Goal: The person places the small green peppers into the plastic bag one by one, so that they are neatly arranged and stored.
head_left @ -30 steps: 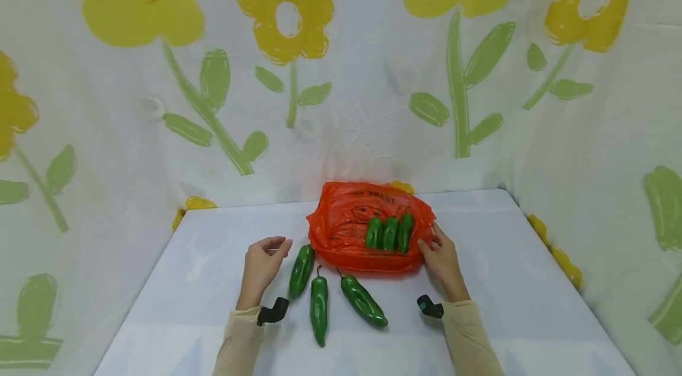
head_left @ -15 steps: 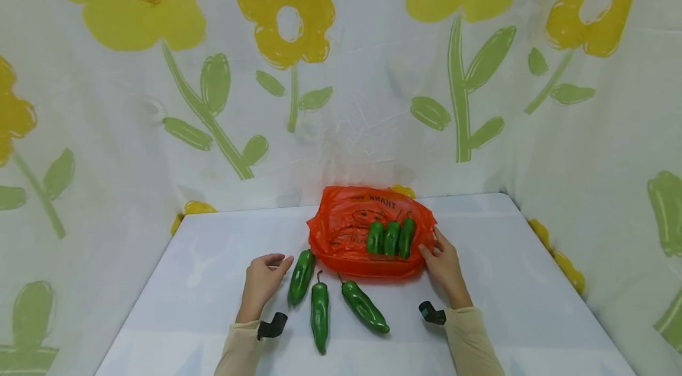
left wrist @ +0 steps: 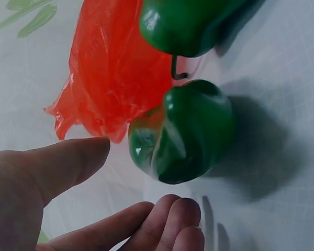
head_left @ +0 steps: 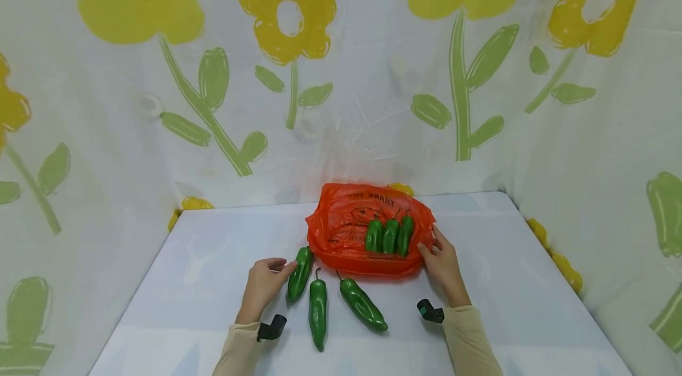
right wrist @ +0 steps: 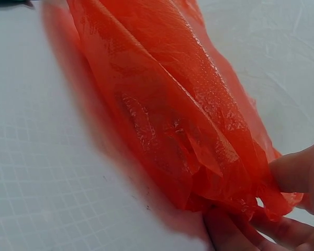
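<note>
A red plastic bag lies at the back of the table with its mouth toward me, and three green peppers rest in it. My right hand pinches the bag's right edge; in the right wrist view the thumb is above the crumpled film and fingers are below. My left hand is beside the leftmost loose green pepper. The left wrist view has thumb and fingers apart, with that pepper just beyond the fingertips. Two more loose green peppers, one in the middle and one slanting, lie between my hands.
The white table extends to both sides of the bag. A white curtain with yellow flowers hangs behind it and at the sides. Each wrist carries a small black camera, the left one and the right one.
My left hand has moved slightly down and right, its thumb now closer to the leftmost pepper. The right hand stays on the bag's edge. The peppers have not visibly moved.
</note>
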### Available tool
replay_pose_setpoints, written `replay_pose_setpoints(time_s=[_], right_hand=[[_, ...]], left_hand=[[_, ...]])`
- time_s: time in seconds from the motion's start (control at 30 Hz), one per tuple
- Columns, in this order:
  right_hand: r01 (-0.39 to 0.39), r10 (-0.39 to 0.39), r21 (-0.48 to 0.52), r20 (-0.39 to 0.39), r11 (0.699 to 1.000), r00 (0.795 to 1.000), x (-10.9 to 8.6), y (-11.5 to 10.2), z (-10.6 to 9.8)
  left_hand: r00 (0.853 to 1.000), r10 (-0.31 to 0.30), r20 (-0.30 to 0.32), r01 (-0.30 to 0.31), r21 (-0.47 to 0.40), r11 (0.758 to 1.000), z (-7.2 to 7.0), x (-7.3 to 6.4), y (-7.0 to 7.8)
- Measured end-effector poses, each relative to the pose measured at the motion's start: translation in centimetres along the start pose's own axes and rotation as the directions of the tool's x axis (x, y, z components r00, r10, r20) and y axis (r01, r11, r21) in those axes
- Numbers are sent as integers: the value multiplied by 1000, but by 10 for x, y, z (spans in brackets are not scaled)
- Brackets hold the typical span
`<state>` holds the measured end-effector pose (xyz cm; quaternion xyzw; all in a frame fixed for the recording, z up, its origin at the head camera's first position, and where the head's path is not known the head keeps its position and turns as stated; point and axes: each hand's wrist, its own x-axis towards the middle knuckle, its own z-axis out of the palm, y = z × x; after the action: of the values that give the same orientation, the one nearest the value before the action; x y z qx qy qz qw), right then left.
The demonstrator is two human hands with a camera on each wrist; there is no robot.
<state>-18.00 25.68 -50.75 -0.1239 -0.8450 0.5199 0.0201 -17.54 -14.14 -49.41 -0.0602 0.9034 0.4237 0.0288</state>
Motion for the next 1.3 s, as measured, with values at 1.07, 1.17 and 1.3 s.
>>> replay_pose_setpoints(time_s=[1.07, 1.17, 1.3], right_hand=[[-23, 23, -4, 2, 1000, 1000, 1, 0, 0], [-19, 19, -3, -3, 1000, 1000, 1, 0, 0], [-15, 15, -2, -3, 1000, 1000, 1, 0, 0]], left_hand=[[998, 20, 66, -24, 53, 998, 4, -3, 3], [998, 21, 60, -25, 51, 998, 4, -3, 2], [999, 15, 51, -17, 51, 999, 4, -3, 2]])
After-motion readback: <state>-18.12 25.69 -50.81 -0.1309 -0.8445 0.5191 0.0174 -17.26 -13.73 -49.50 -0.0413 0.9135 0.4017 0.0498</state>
